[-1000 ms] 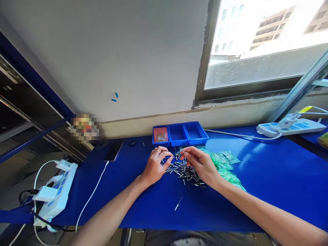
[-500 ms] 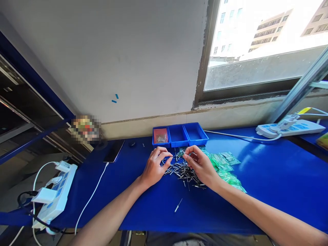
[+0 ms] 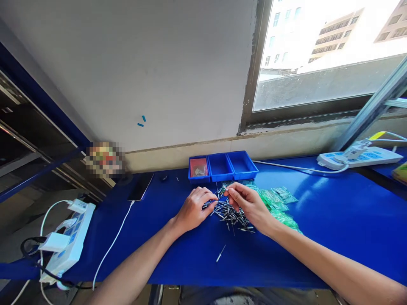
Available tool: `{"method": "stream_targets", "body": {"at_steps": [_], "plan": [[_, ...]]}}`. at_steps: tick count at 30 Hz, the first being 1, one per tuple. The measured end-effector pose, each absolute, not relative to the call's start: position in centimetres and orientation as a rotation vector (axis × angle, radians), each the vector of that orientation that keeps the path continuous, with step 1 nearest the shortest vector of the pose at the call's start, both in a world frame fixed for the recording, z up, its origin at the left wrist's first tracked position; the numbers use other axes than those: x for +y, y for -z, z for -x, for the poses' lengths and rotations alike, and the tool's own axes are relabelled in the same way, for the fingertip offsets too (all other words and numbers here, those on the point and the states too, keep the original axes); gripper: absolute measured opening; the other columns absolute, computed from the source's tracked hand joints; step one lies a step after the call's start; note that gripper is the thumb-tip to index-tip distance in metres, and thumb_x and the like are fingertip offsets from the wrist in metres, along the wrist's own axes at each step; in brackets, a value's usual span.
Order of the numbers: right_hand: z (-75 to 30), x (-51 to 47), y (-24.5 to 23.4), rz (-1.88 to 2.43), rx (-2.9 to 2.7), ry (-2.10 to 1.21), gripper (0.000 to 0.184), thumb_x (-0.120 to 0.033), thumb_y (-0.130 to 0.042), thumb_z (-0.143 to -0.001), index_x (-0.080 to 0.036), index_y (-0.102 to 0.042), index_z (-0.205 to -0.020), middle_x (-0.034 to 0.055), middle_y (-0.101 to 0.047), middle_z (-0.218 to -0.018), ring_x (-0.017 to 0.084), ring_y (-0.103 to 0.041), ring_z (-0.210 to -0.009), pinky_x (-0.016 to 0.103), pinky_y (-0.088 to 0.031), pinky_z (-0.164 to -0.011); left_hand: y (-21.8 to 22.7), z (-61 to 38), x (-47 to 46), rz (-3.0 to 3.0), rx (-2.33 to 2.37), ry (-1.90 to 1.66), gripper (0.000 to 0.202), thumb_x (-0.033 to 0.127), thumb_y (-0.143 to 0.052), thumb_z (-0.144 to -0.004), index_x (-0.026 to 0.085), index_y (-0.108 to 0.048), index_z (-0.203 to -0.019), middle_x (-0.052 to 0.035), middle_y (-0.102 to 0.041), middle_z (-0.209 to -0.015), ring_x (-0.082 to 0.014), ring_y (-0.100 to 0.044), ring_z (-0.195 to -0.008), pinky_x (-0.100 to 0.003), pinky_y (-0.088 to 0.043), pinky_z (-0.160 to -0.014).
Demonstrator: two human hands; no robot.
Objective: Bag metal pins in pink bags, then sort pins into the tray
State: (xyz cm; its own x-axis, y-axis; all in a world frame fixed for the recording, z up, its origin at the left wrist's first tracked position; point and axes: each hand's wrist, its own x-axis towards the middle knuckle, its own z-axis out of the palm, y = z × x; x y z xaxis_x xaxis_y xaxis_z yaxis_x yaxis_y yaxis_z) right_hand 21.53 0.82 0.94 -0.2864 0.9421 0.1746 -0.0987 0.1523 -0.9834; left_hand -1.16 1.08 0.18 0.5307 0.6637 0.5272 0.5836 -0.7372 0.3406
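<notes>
A heap of thin metal blind rivets [image 3: 234, 215] lies on the blue table between my hands. My left hand [image 3: 194, 208] rests at the heap's left side, its thumb and curved fingers apart, with rivets just beyond the fingertips. On the other side, my right hand [image 3: 247, 204] pinches thumb and forefinger together above the heap's back part. A small shiny end shows at that pinch and looks like a rivet, though the fingers hide most of it. One loose rivet [image 3: 220, 253] lies apart, nearer the front edge. Clear plastic bags with green strips [image 3: 276, 203] lie behind and beside my right hand.
A blue three-compartment tray [image 3: 221, 178] stands by the wall, a reddish bag [image 3: 199, 167] in its left compartment. Left of it lie a phone [image 3: 140, 187] and its white cable. Power strips [image 3: 71, 241] with plugged-in chargers sit at the far left and right.
My left hand has shifted slightly right and its fingertips have lowered toward the rivets. My right hand's pinch has moved a little left, so the two hands are closer together.
</notes>
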Motion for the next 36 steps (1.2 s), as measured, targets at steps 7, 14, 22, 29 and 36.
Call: {"method": "stream_targets", "body": {"at_steps": [7,14,22,29,36], "plan": [[-21.4,0.7,-1.2,0.861,-1.398,-1.315,0.039,-0.059,-0.073,-0.092,-0.024,-0.069,-0.107,0.0009,-0.065,-0.087,0.011,-0.047,-0.059,0.027,-0.040,-0.054,-0.2,1.3,1.1,-2.636,1.147,-0.921,0.012,0.029,-0.059,-0.106,0.023,-0.069,-0.110,-0.0050,-0.071,-0.107,-0.0217,-0.062,-0.100,-0.038,-0.047,-0.090],[-21.7,1.2,-0.1,0.935,-1.444,-1.212,0.035,-0.056,-0.072,-0.093,-0.024,-0.069,-0.105,0.0000,-0.061,-0.082,0.013,-0.046,-0.062,0.027,-0.039,-0.054,-0.7,1.2,0.9,-2.574,1.112,-1.028,0.018,0.033,-0.054,-0.109,0.024,-0.067,-0.116,-0.0062,-0.071,-0.112,-0.0219,-0.064,-0.105,-0.038,-0.048,-0.093],[-21.9,1.0,0.5,0.979,-1.677,-1.038,0.030,-0.052,-0.058,-0.103,-0.025,-0.068,-0.108,0.0057,-0.069,-0.100,0.018,-0.057,-0.076,0.030,-0.047,-0.063,-0.7,1.2,0.7,-2.584,1.071,-1.080,0.018,0.034,-0.052,-0.110,0.024,-0.066,-0.115,-0.0065,-0.072,-0.110,-0.0222,-0.065,-0.103,-0.038,-0.049,-0.092],[-21.9,0.9,0.3,0.975,-1.691,-1.045,0.026,-0.049,-0.059,-0.103,-0.025,-0.068,-0.108,0.0039,-0.069,-0.098,0.017,-0.056,-0.072,0.030,-0.046,-0.063,-0.6,1.3,0.9,-2.544,1.141,-1.144,0.015,0.034,-0.054,-0.109,0.023,-0.064,-0.109,-0.0053,-0.072,-0.104,-0.0213,-0.066,-0.101,-0.038,-0.050,-0.093],[-21.8,0.7,0.1,0.962,-1.712,-1.067,0.026,-0.049,-0.059,-0.103,-0.025,-0.068,-0.107,0.0039,-0.070,-0.097,0.016,-0.053,-0.070,0.029,-0.045,-0.062,-0.4,1.3,1.0,-2.547,1.128,-1.125,0.014,0.032,-0.054,-0.109,0.022,-0.063,-0.109,-0.0049,-0.072,-0.105,-0.0210,-0.065,-0.102,-0.038,-0.049,-0.093]]}}
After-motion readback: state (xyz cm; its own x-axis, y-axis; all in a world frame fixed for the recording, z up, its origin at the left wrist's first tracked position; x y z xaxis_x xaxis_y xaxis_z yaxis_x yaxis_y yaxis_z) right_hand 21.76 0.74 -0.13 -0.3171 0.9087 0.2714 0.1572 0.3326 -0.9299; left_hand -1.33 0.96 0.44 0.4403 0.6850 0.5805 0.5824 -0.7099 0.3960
